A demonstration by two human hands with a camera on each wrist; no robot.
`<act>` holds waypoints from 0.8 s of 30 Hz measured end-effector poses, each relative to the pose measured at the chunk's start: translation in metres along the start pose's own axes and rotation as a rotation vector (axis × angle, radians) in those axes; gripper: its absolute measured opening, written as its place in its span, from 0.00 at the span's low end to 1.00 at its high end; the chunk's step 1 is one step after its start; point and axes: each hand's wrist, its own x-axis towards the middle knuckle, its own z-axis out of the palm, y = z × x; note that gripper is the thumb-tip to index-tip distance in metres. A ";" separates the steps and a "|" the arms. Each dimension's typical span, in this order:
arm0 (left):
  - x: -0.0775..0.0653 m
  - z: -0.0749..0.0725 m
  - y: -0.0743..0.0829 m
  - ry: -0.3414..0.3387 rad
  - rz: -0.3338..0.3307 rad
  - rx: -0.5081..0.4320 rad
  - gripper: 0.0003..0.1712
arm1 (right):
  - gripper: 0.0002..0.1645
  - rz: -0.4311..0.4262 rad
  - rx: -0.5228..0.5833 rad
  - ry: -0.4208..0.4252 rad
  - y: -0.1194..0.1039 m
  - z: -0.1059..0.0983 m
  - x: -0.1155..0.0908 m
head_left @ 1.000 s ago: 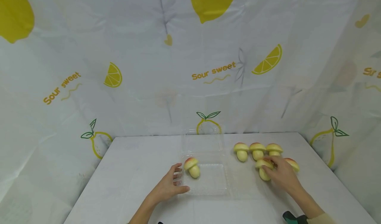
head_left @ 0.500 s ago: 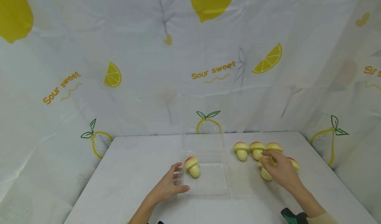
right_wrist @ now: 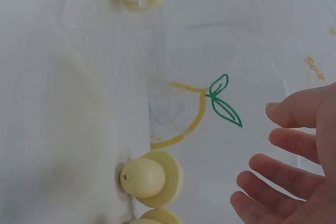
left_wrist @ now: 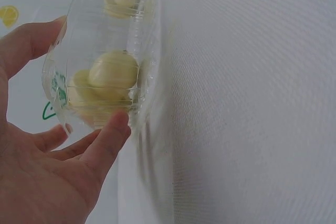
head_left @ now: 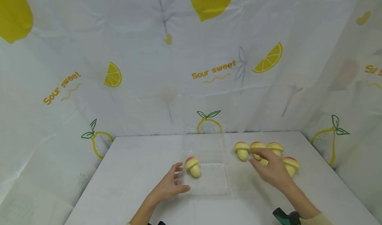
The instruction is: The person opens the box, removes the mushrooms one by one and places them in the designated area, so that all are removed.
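At the near left corner of a clear plastic clamshell box (head_left: pixel 210 180), my left hand (head_left: pixel 164 187) holds the wall, thumb and fingertips spread around it. A yellow mushroom-shaped piece (head_left: pixel 192 167) with a reddish cap lies inside, against the left side. To the right, my right hand (head_left: pixel 273 167) hovers among several more such pieces, fingers parted. In the right wrist view that right hand (right_wrist: pixel 289 166) has nothing between its fingers. One mushroom piece (head_left: pixel 263 162) is mostly hidden behind it; another mushroom piece (head_left: pixel 290 166) lies to its right.
A back row of mushroom pieces (head_left: pixel 242 151) stands right of the box. The raised clear lid (head_left: pixel 203 142) leans toward the back. A white cloth (head_left: pixel 143 99) printed with lemons hangs behind the white table (head_left: pixel 134 172).
My right hand has let go of the front mushroom piece and shifted up and left, uncovering the right-hand piece. The left hand and the box have stayed in place.
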 end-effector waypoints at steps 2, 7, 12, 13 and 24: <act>0.000 0.000 0.000 0.001 -0.003 0.001 0.56 | 0.16 -0.006 0.011 -0.009 -0.006 0.002 0.002; 0.000 -0.001 0.001 0.009 -0.010 -0.001 0.56 | 0.17 0.006 0.073 -0.071 -0.018 0.008 0.008; 0.001 -0.001 0.001 0.005 -0.018 -0.016 0.56 | 0.16 -0.020 0.108 -0.074 -0.026 0.017 0.012; 0.001 -0.001 0.001 0.003 -0.019 -0.019 0.56 | 0.16 -0.028 0.113 -0.071 -0.028 0.019 0.012; 0.000 0.001 0.002 0.004 -0.021 -0.017 0.56 | 0.17 -0.039 0.198 -0.121 -0.051 0.035 0.022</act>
